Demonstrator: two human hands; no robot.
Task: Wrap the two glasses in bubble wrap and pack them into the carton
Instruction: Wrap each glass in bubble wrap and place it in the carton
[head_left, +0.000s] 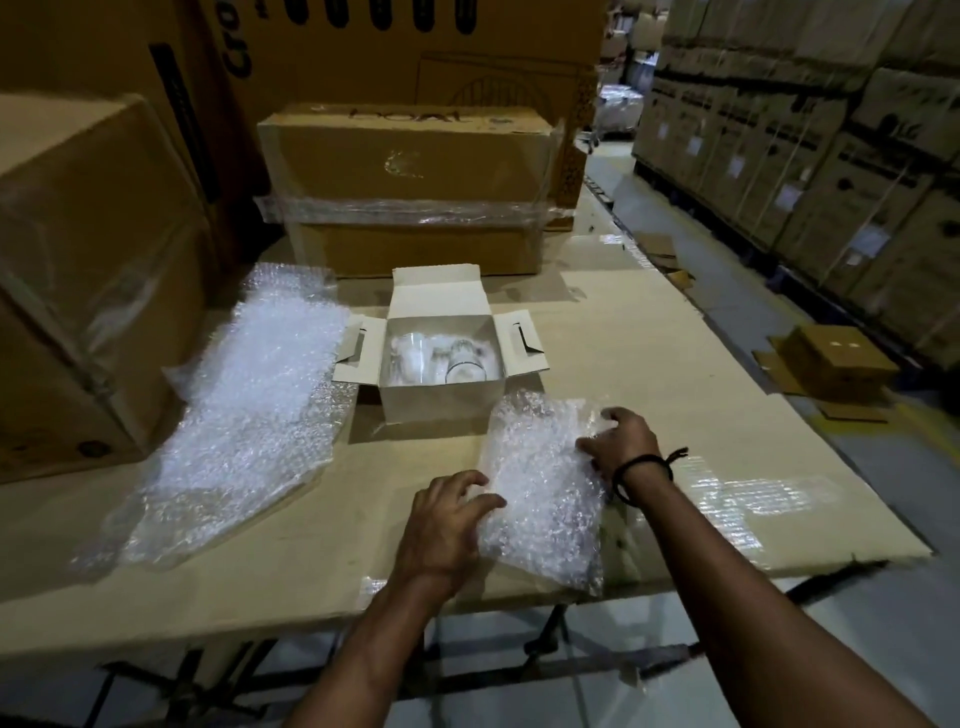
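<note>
Fingers (462, 480) of left hand (447, 525) and right hand (621, 441) — curled, gripping opposite edges of small bubble wrap sheet (540, 499). Tabletop (649, 332): cardboard-covered. Large bubble wrap sheet (249, 410): flat, left of carton (441, 402). Small sheet: near edge, just in front of carton. Carton itself: white, flaps open, centre. Two glasses (462, 364) — clear, side by side inside carton.
</note>
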